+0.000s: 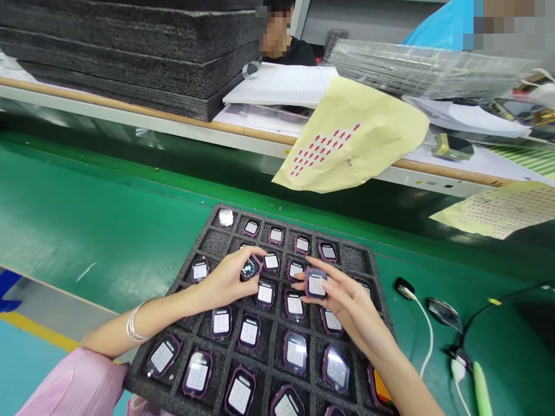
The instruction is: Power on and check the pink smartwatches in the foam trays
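A black foam tray (271, 346) with square compartments lies on the green bench, holding several purple-framed smartwatch units, most with lit white screens. Over its middle left, my left hand (229, 277) grips a smartwatch (250, 268) whose dark screen shows a small bluish picture. My right hand (342, 292) holds another smartwatch (316, 283) between thumb and fingers, its lit screen facing up, above the tray's right half. Beside the left fingertips, a lit smartwatch (272, 261) sits in its compartment. A unit with an orange and green screen (382, 386) is partly hidden by my right forearm.
Black foam sheets (130, 58) are stacked on the shelf at the back left. Yellow paper (347, 138) with red arrows hangs over the shelf edge. A charger puck (404, 287) with white cable and a black cable (477, 315) lie at right. A person sits behind the shelf.
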Tool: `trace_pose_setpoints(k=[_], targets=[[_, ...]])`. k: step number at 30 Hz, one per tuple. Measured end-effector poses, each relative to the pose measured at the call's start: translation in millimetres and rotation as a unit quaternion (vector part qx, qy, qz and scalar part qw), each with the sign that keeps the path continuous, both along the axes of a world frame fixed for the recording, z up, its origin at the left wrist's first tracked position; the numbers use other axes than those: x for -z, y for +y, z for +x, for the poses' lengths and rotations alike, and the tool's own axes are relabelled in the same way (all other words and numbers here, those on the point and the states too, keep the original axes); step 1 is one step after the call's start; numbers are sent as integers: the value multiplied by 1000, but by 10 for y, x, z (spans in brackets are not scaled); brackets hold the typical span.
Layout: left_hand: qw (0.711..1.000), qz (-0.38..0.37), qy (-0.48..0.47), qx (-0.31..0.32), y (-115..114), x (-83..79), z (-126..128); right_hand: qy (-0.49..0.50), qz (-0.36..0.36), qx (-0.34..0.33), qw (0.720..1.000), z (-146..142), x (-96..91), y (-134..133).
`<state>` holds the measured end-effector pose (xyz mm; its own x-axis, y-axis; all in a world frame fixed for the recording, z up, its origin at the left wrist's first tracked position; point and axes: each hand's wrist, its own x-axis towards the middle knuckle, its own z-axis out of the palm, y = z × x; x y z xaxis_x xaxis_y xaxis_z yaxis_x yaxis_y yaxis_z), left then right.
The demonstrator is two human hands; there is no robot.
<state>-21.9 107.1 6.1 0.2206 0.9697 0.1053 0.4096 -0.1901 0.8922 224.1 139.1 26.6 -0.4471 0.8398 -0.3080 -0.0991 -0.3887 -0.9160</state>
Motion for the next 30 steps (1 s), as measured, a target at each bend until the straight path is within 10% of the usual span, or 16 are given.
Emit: trace_pose_setpoints(k=[30], targets=[[1000, -5, -11, -13, 18, -26, -36, -13, -11, 16, 1000, 9, 5, 26]])
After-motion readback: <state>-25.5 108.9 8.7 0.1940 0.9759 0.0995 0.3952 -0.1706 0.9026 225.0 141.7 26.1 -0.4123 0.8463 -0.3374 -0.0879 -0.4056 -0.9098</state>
